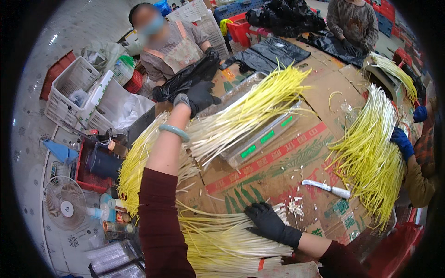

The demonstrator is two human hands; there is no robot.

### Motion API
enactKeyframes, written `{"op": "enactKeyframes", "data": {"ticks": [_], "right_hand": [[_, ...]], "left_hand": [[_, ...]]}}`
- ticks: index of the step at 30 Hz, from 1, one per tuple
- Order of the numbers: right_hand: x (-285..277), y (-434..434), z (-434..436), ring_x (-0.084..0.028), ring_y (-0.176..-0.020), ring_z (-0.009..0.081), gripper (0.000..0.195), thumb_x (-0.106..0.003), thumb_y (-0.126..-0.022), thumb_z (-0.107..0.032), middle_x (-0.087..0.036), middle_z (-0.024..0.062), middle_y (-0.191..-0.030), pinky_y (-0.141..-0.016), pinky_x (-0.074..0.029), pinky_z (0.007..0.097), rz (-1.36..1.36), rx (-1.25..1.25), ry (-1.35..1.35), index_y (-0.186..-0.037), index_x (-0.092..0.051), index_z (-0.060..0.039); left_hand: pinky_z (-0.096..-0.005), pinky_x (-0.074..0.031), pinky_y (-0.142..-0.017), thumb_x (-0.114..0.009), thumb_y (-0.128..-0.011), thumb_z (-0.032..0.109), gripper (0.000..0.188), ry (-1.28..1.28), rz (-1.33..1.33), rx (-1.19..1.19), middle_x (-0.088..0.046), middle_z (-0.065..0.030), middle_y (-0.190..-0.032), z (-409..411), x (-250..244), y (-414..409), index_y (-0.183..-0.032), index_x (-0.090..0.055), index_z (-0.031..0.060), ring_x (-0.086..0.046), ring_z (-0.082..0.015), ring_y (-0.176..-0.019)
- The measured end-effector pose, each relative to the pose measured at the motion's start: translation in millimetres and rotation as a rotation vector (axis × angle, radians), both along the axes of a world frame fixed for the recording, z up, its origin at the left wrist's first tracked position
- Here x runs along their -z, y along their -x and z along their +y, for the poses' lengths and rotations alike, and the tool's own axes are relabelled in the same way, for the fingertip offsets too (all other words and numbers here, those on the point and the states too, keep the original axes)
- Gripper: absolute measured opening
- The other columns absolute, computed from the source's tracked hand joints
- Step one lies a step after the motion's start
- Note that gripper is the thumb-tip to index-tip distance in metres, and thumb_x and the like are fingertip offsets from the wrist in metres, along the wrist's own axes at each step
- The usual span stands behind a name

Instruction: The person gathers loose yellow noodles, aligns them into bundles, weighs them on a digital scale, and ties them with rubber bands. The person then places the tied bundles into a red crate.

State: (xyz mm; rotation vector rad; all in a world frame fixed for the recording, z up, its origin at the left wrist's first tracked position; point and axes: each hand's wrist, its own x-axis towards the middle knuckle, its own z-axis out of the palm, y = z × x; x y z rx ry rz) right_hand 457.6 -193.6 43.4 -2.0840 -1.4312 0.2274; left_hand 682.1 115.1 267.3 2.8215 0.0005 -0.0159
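My left hand, in a black glove, reaches over the far left side of a weighing scale with lit green displays. Its fingers are apart, beside a black plastic bag that a co-worker handles. A bunch of yellow chives lies across the scale, white ends towards the lower left. Closer to me, my right hand, also black-gloved, lies on the white stalks of a larger pile of yellow chives. Whether its fingers close around any stalks cannot be made out. An orange-red band shows near that pile's lower edge.
A knife with a pale handle lies on the cardboard-covered table beside white stalk trimmings. More yellow chives lie at right under a co-worker's blue glove. A fan and white crates stand left.
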Motion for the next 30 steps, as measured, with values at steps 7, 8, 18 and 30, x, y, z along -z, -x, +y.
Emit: {"op": "enactKeyframes", "data": {"ticks": [7, 8, 18, 30], "right_hand": [[-6.9, -1.1, -1.3, -0.045, -0.115, 0.0329, 0.054, -0.063, -0.077, -0.036, -0.052, 0.0162, -0.118, -0.100, -0.031, 0.0450, 0.013, 0.024, -0.031, -0.116, -0.053, 0.0005], [-7.3, -1.4, -1.5, -0.045, -0.115, 0.0329, 0.054, -0.063, -0.077, -0.036, -0.052, 0.0161, -0.118, -0.100, -0.031, 0.0448, 0.010, 0.027, -0.058, -0.116, -0.053, 0.0004], [-3.6, -3.0, -0.8, -0.045, -0.116, 0.0323, 0.053, -0.063, -0.077, -0.038, -0.053, 0.0145, -0.118, -0.099, -0.032, 0.0456, 0.006, 0.022, -0.045, -0.114, -0.054, -0.0004], [3.1, -1.5, 0.8, -0.047, -0.113, 0.0319, 0.053, -0.064, -0.076, -0.037, -0.055, 0.0151, -0.116, -0.098, -0.033, 0.0444, -0.014, 0.028, -0.044, -0.114, -0.055, -0.0008]], "left_hand": [[-0.0379, -0.043, -0.094, -0.069, -0.073, 0.035, 0.058, -0.402, 0.207, -0.069, -0.056, -0.0210, -0.120, -41.5, 44.1, 24.9, -0.117, -0.056, -0.0004, -0.054, -0.0339, -0.110], [-0.0378, -0.045, -0.092, -0.066, -0.072, 0.031, 0.048, -0.439, 0.182, -0.048, -0.058, -0.0192, -0.115, -42.5, 49.0, 23.6, -0.111, -0.060, 0.0035, -0.056, -0.0334, -0.107], [-0.0399, -0.046, -0.087, -0.062, -0.083, 0.031, 0.037, -0.026, -0.597, 0.037, -0.063, -0.0168, -0.105, -7.6, 40.8, 26.2, -0.108, -0.062, 0.0049, -0.060, -0.0341, -0.095], [-0.0383, -0.048, -0.063, -0.056, -0.087, 0.018, 0.025, -0.419, -1.103, -0.073, -0.064, -0.0176, -0.086, -39.5, -54.2, 64.0, -0.106, -0.060, 0.0018, -0.060, -0.0280, -0.069]]}}
